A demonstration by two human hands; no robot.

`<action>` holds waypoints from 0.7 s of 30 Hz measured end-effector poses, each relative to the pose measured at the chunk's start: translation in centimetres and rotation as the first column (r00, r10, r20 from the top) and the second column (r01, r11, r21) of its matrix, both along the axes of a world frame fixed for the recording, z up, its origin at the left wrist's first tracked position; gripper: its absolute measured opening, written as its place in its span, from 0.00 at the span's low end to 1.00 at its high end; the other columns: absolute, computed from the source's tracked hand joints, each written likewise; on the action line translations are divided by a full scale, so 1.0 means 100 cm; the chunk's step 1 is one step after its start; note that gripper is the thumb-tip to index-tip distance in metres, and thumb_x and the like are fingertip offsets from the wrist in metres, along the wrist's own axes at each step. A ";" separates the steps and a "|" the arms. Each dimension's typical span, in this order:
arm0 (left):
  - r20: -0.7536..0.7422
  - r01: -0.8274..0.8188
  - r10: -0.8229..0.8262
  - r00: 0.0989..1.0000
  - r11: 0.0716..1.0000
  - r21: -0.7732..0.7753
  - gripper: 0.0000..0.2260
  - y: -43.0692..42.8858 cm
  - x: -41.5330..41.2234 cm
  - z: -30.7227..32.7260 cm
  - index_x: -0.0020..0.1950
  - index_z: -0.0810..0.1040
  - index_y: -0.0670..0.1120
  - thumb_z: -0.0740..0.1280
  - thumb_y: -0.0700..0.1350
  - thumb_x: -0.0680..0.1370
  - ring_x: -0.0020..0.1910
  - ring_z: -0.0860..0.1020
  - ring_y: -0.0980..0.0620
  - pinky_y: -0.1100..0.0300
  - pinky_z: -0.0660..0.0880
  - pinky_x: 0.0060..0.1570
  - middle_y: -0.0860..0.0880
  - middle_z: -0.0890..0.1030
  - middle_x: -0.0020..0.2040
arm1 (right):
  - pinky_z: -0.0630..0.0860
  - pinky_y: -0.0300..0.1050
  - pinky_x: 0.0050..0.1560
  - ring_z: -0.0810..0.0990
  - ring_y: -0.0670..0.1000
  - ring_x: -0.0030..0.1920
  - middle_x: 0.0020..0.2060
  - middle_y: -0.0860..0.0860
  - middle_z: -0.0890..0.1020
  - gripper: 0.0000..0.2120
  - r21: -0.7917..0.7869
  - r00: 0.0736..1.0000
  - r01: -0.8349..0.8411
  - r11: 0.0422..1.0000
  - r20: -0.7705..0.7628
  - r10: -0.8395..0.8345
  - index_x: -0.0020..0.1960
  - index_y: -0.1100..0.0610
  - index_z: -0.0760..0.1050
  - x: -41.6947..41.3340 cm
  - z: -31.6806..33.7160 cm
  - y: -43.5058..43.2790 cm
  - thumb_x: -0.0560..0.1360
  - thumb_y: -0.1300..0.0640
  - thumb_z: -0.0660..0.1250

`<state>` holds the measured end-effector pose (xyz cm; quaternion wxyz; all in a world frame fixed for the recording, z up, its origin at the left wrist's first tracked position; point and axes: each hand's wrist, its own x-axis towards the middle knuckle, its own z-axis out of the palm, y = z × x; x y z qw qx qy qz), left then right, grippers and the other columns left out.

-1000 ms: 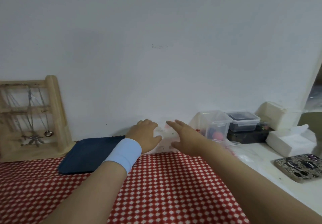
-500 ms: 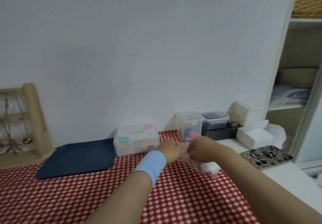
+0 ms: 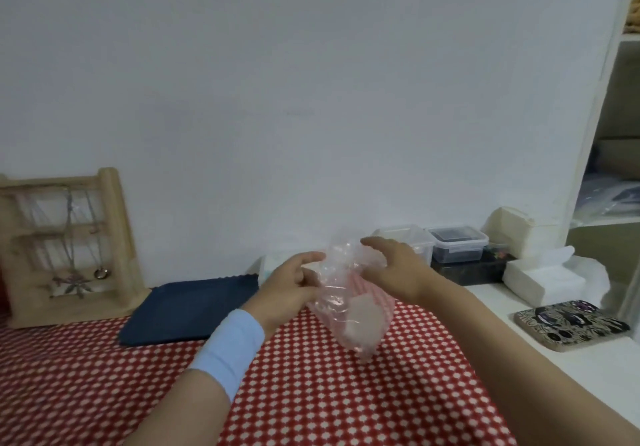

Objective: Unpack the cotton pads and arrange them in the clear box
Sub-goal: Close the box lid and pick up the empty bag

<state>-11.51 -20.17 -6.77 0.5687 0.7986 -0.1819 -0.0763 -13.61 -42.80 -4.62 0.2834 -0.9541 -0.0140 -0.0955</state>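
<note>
Plastic bag [image 3: 341, 265] of cotton pads [image 3: 360, 321], lifted between both hands above the checked cloth [image 3: 346, 393]. We see the left hand [image 3: 294, 286], with a pale blue wristband [image 3: 230, 350], pinching the bag's left side with curled fingers. The right hand [image 3: 391, 269] lies against the bag's upper right, fingers reaching over the crumpled top; we cannot tell whether it closes on the film. The bag's long axis slants from the grip down and to the right. Its crumpled end points up and the pads sit in the low end, below the grip. The clear box [image 3: 405, 232] stands just behind the right hand, lid on. Left of the left hand lies a dark blue tray [image 3: 187, 307], and beyond it stands a wooden rack [image 3: 65, 244].
</note>
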 end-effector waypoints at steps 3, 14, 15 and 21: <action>0.050 -0.030 0.029 0.998 0.999 0.018 0.28 0.032 0.003 0.008 0.70 0.73 0.56 0.67 0.29 0.77 0.48 0.82 0.53 0.57 0.79 0.57 0.51 0.79 0.42 | 0.74 0.41 0.61 0.80 0.49 0.59 0.58 0.49 0.82 0.21 0.193 0.997 -0.071 0.979 -0.027 0.078 0.69 0.51 0.76 0.015 0.002 0.018 0.76 0.53 0.70; 0.104 -0.220 0.213 0.971 0.974 0.058 0.10 0.070 0.022 0.017 0.51 0.85 0.50 0.66 0.52 0.82 0.49 0.82 0.54 0.69 0.76 0.42 0.51 0.85 0.50 | 0.72 0.31 0.40 0.78 0.38 0.37 0.44 0.44 0.81 0.12 0.278 0.969 -0.247 0.928 0.074 0.236 0.53 0.48 0.79 0.048 0.018 0.083 0.72 0.57 0.76; 0.140 -0.225 0.214 0.967 0.972 0.068 0.10 0.072 0.024 0.016 0.48 0.85 0.49 0.66 0.51 0.82 0.49 0.82 0.52 0.66 0.77 0.44 0.50 0.85 0.48 | 0.72 0.33 0.41 0.78 0.40 0.37 0.42 0.44 0.81 0.13 0.302 0.969 -0.249 0.920 0.064 0.241 0.55 0.47 0.80 0.049 0.020 0.085 0.72 0.53 0.76; 0.214 -0.257 0.246 0.945 0.966 0.025 0.11 0.078 0.036 0.011 0.43 0.81 0.48 0.63 0.43 0.83 0.36 0.82 0.57 0.64 0.80 0.38 0.54 0.84 0.36 | 0.68 0.27 0.32 0.74 0.36 0.27 0.28 0.38 0.80 0.08 0.394 0.969 -0.215 0.893 0.196 0.147 0.44 0.55 0.86 0.059 0.021 0.104 0.76 0.50 0.73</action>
